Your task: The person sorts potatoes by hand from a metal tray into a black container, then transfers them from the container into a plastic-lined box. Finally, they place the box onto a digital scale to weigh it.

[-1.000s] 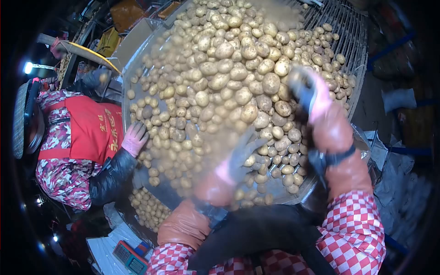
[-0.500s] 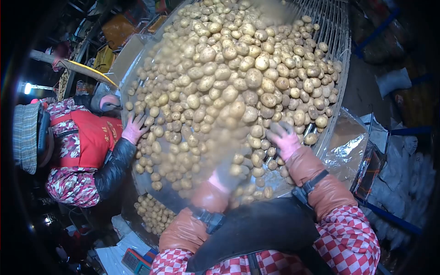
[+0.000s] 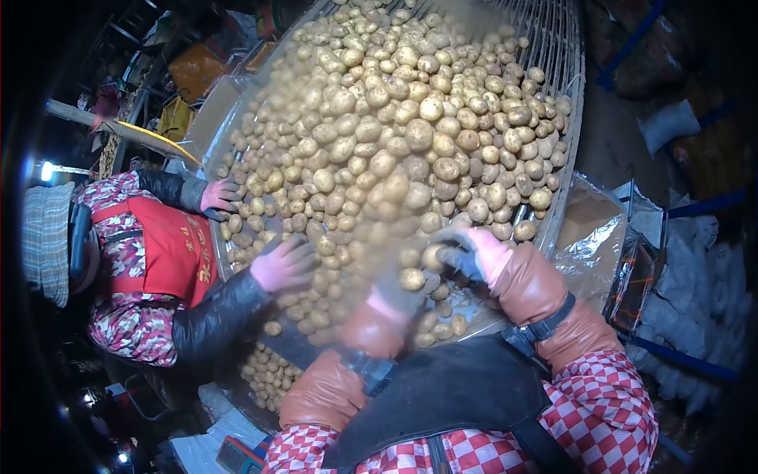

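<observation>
A large heap of potatoes (image 3: 371,126) covers the slatted sorting table in front of me. My right hand (image 3: 476,254), in a pink glove with grey fingers, curls around a potato (image 3: 433,257) at the near side of the heap. Just left of it, my left hand (image 3: 396,294) wears the same kind of glove and has its fingers about another potato (image 3: 411,279). A blurry smear partly veils that hand. Both forearms are in brown sleeves, and more potatoes lie below and between the hands.
At the left a co-worker in a red apron (image 3: 170,249) reaches over the heap with gloved hands (image 3: 286,262). Slatted bars (image 3: 553,39) run along the far right. Smaller potatoes (image 3: 268,375) lie lower left. Cardboard under plastic (image 3: 588,221) flanks the right side.
My right hand has moved left off the potatoes at the right and closed on one. My left hand has risen slightly. The co-worker's nearer hand has shifted right and down.
</observation>
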Action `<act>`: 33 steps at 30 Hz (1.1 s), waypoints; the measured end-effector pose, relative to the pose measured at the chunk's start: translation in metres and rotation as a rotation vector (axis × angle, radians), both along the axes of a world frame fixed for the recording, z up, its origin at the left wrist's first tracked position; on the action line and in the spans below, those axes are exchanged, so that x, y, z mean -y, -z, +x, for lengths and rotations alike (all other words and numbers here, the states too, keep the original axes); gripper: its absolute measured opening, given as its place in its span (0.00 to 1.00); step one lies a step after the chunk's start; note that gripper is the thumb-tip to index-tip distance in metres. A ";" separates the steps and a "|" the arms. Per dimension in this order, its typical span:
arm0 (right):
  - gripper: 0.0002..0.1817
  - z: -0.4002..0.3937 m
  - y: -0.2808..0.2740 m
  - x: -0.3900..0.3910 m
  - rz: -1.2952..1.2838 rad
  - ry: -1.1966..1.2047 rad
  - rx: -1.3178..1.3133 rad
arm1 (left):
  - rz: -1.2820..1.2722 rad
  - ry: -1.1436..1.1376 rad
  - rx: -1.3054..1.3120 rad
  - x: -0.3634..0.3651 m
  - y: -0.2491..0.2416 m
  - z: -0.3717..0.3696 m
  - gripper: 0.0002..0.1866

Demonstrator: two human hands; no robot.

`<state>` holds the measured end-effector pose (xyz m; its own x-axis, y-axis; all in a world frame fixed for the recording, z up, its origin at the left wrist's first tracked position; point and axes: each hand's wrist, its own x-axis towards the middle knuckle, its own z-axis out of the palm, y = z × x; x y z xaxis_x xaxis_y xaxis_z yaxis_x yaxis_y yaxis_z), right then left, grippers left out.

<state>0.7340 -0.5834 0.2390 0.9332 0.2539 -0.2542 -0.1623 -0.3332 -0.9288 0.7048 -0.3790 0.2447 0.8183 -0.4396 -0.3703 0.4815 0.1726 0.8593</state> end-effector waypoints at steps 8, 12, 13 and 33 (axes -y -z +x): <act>0.20 0.115 0.068 0.072 -0.826 0.413 0.568 | -0.078 0.046 0.262 -0.004 0.037 -0.001 0.22; 0.21 0.088 0.015 0.045 -0.131 0.558 0.187 | -0.173 -0.015 0.063 -0.001 0.028 0.017 0.21; 0.21 0.068 -0.002 0.033 0.032 0.530 0.093 | -0.164 -0.020 0.057 0.001 0.025 0.021 0.21; 0.15 0.104 -0.033 0.011 -0.076 0.257 0.312 | -0.144 -0.008 0.169 0.002 0.032 0.045 0.20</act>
<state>0.8377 -0.5947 0.2721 0.9991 -0.0059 0.0424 0.0368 -0.3884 -0.9207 0.7498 -0.3812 0.2124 0.8671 -0.4711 -0.1616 0.3311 0.3029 0.8936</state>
